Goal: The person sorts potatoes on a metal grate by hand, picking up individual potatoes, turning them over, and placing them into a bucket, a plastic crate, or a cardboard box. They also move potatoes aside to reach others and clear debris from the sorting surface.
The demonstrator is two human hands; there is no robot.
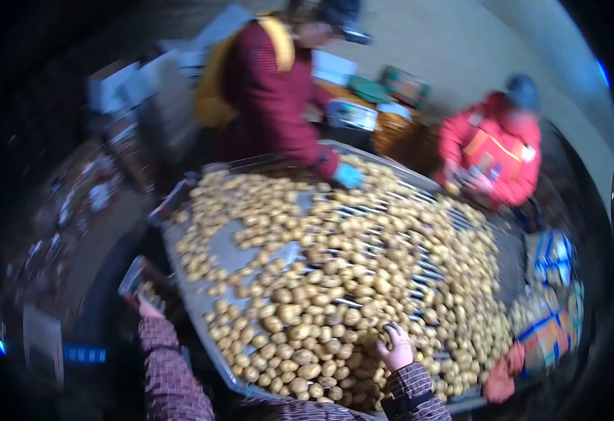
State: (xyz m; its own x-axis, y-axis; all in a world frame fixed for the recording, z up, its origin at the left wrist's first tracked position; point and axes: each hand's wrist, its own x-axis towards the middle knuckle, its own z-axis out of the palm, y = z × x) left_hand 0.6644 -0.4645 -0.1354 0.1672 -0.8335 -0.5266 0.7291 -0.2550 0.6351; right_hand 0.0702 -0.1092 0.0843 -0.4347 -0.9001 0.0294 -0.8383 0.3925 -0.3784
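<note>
Many potatoes (289, 313) cover a metal sorting table (231, 245) with a raised rim and bars across its middle. My right hand (396, 351) is over the near part of the heap, its fingers curled round a potato (385, 338). Off the table's left side, my left hand (151, 307) is at the near end of a small open container (135, 276) with what look like potatoes in it. Blur hides how the left fingers are set. Both my sleeves are checked.
Across the table a person in a dark red top (268, 98) reaches a blue-gloved hand (349, 175) into the potatoes. Another person in a red jacket (493, 151) stands at the far right. Filled bags (545, 337) and an orange glove (503, 375) lie along the right side.
</note>
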